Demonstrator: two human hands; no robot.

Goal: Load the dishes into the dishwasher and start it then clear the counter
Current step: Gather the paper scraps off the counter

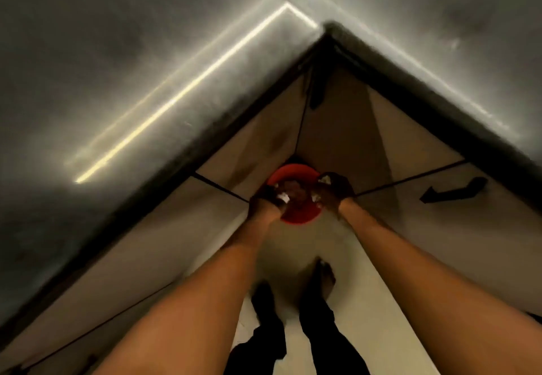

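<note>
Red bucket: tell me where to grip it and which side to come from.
Grip the near rim of the red bucket, coming from above on the person's side. It stands upright, mouth open, pushed into the corner where the cabinet fronts meet, so its far side is blocked. The left hand and right hand seem to hold white scraps over it.

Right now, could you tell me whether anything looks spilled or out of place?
Nothing stands out. The red bin sits upright on the floor in the corner, with white scraps at the left hand and right hand above it; blur hides detail.
</note>
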